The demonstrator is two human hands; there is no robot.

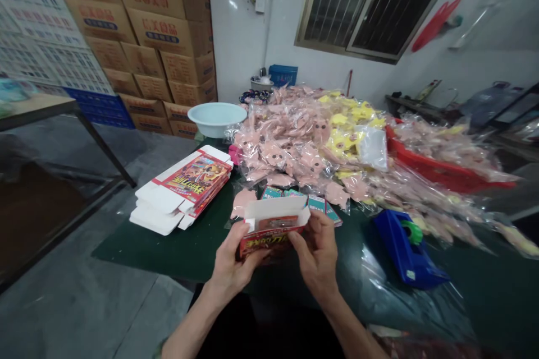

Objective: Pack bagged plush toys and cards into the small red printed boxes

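Brown cartons (162,33): stacked beyond the left side of the table (126,249), they bore red characters ending in 美食品 (the first character was too blurred to trust), with blue ovals whose lettering was too small to read.
Flat red-and-white boxes (196,179): they lay piled by the table's left edge, big yellow characters across the top one, too stylised to make out.
Left hand (233,258): closed narrowly on the left end of the held box, thumb against its front.
Held box (272,241): red with yellow characters that could not be read, it was above the table close to the near edge, its white flap standing up and its top open.
Teal cards (320,205): they lay just behind the box, their white print too blurred to read.
Right hand (318,249): curled around the box's right end, thumb pressed on the front.
Bagged pink pieces (290,140): heaped toward the table's far edge.
Blue tape dispenser (404,252): it stood toward the near right corner, with a small pale label, illegible.
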